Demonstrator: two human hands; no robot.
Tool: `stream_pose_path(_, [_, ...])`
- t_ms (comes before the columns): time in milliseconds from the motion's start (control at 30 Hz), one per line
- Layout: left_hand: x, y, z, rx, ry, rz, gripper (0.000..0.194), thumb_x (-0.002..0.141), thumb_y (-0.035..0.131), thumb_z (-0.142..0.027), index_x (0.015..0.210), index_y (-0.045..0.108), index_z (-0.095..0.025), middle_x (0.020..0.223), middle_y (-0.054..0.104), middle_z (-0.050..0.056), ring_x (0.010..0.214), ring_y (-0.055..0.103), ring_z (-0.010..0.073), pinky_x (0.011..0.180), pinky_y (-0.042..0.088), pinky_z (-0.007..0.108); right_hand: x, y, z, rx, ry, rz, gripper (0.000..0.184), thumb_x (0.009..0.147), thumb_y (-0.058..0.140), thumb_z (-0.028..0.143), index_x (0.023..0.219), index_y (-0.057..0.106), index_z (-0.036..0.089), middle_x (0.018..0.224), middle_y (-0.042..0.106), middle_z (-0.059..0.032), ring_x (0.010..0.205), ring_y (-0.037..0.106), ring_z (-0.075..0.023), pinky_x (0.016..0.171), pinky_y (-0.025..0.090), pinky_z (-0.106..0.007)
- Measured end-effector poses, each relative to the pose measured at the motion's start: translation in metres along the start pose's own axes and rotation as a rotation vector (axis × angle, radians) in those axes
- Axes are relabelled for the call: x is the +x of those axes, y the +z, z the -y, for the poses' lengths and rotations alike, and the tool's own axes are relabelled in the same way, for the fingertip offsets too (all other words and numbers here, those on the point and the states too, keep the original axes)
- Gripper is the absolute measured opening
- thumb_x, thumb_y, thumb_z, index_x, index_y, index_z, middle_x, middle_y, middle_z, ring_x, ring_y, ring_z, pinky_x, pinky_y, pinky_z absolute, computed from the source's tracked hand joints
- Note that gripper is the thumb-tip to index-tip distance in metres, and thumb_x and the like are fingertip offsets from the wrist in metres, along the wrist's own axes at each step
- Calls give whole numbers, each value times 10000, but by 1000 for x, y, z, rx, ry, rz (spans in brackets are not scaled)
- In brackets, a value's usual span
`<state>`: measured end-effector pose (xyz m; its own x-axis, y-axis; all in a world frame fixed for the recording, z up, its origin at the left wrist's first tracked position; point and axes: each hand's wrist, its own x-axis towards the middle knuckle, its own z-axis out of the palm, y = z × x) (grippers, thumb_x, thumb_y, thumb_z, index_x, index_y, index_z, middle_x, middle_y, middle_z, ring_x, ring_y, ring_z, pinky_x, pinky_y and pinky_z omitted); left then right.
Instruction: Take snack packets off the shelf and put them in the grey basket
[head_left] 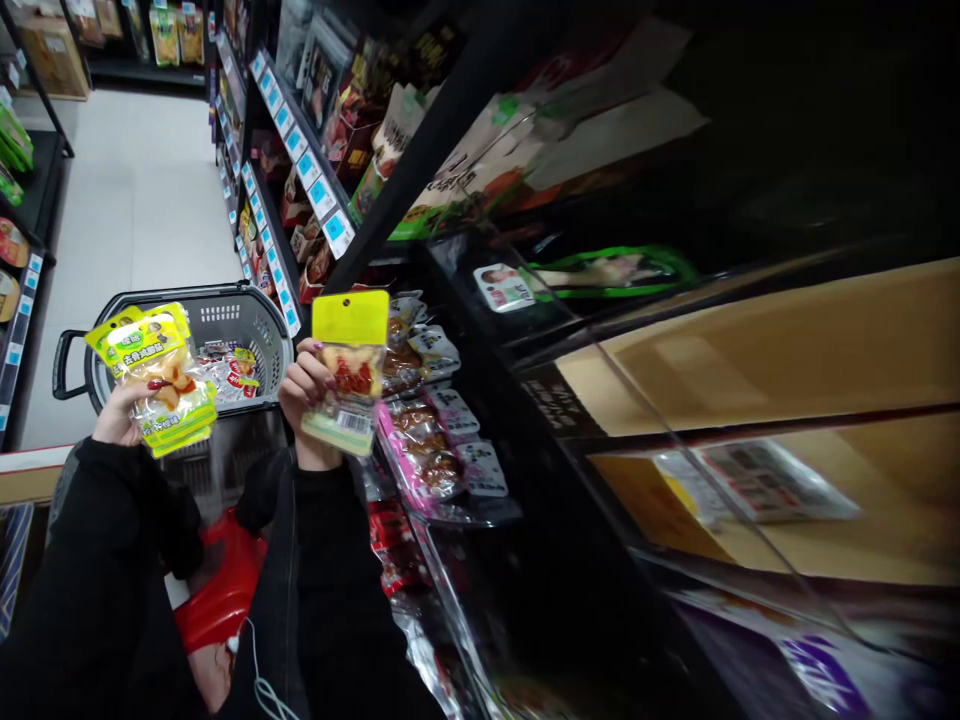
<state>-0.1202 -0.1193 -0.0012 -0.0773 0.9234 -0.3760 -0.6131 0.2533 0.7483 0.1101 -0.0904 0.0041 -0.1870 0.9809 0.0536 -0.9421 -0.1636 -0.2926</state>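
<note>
My left hand [126,408] grips several yellow-and-green snack packets [161,365], fanned one behind another, with pale food showing through their clear middles. In my right hand [307,395] is a single snack packet [349,365] with a yellow top and a hang hole. Its barcode side faces me, and reddish food shows through the window. Beyond both hands stands a grey shopping basket [266,335] with a black handle and perforated walls. Small red-and-white packets [232,375] lie inside it. Part of the basket is hidden behind the packets I hold.
On the right, a black shelf unit [517,560] carries pink-edged food packs [427,450] close to my right hand. Price labels [307,170] line the shelf edges farther up the aisle. A red stool [221,590] is below my arms. Pale floor tiles [142,190] run between the shelves.
</note>
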Motion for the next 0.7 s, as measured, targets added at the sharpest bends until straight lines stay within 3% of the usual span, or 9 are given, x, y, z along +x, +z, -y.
stream_pose_path(133, [0,1,0,0,1,14,566,557,709,-73,1118,646,-113,853,738,76,796,701,248,782,593,348,-4,-4,-3,289,4,92,145,836,594,265,887,462,232,459,369,140,326,198,-45,320,244,-150])
stream_pose_path(267, [-1,4,-3,12,-10,-17,561,534,707,-60,1090,655,-124,848,738,74,803,701,258,751,600,338,-5,-4,0,185,-49,70,154,835,595,305,879,463,238,461,333,137,337,157,-51,322,216,-166])
stream_pose_path(367, [-2,5,-4,-3,-6,-12,524,522,715,-55,1041,669,-110,873,738,84,803,700,254,748,600,327,-2,-2,7,-150,-40,26,227,800,611,405,860,475,233,491,344,120,358,202,-55,345,229,-185])
stream_pose_path(533, [-1,5,-4,-8,-8,-16,464,529,713,-68,991,685,-101,892,737,91,768,702,256,718,606,332,5,-5,14,-953,-140,-161,277,738,667,390,876,499,217,678,527,53,575,493,-92,540,395,-216])
stream_pose_path(700, [0,2,-3,-4,9,-34,471,509,730,-72,977,692,-111,848,738,83,812,700,279,693,607,323,5,-22,18,-1363,-146,-199,276,797,560,430,962,499,217,804,607,9,726,580,-140,674,445,-265])
